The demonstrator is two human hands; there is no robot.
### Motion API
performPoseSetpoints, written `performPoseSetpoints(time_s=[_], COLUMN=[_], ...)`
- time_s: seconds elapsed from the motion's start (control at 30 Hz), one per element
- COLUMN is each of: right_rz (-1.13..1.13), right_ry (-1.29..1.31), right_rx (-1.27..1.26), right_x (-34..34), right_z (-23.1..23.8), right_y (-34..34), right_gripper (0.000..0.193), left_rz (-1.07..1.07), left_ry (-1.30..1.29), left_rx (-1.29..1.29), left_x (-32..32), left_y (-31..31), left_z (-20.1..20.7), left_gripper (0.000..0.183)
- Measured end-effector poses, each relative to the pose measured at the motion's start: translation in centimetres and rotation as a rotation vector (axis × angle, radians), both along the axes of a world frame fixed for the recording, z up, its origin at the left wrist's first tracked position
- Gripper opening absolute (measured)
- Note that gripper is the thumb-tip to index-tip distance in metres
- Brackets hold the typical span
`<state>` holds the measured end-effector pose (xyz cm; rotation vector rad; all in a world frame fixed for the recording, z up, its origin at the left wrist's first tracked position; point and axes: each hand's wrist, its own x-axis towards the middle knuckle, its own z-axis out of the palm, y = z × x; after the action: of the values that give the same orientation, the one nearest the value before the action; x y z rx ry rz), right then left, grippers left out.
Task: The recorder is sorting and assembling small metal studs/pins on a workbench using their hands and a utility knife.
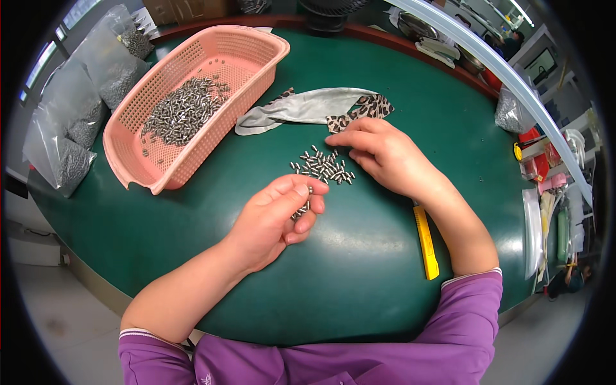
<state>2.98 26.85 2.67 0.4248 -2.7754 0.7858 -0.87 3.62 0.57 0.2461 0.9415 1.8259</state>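
Note:
A loose pile of small shiny metal pins (323, 165) lies on the green tabletop between my hands. My left hand (273, 215) is closed around several of the same pins, some showing between thumb and curled fingers. Just beyond the pile's right side, my right hand (382, 153) hovers palm down, its index finger stretched out and the others bent. I see nothing held in it, though its thumb is mostly hidden. Many more pins (183, 112) are heaped inside a pink plastic basket (215, 135) at the far left.
A grey cloth with leopard-print ends (298, 110) lies behind the pile. Near my right forearm is a yellow utility knife (426, 244). Clear bags of metal parts (80, 109) line the left edge. A black fan (327, 14) stands at the back; a pale curved rail (507, 70) crosses the right.

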Motion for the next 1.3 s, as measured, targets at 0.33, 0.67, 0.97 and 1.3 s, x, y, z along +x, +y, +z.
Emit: performPoseSetpoints(time_s=[0.33, 0.67, 0.97, 1.3], right_rz=[0.032, -0.001, 0.11, 0.057], right_ry=[0.084, 0.112, -0.194, -0.314], right_rx=[0.121, 0.134, -0.426, -0.642], right_x=[0.0, -0.3, 0.6, 1.2], right_z=[-0.4, -0.6, 0.8, 1.3], right_y=[-0.3, -0.2, -2.4, -3.3], right_gripper=[0.028, 0.012, 0.006, 0.014], left_rz=[-0.021, -0.014, -0.002, 0.012], left_ry=[0.033, 0.004, 0.026, 0.024], left_rx=[-0.021, -0.015, -0.033, 0.071], left_x=[0.0, -0.1, 0.1, 0.0], left_y=[0.1, 0.0, 0.1, 0.1], left_z=[0.0, -0.2, 0.1, -0.6], left_gripper=[0.021, 0.018, 0.02, 0.012])
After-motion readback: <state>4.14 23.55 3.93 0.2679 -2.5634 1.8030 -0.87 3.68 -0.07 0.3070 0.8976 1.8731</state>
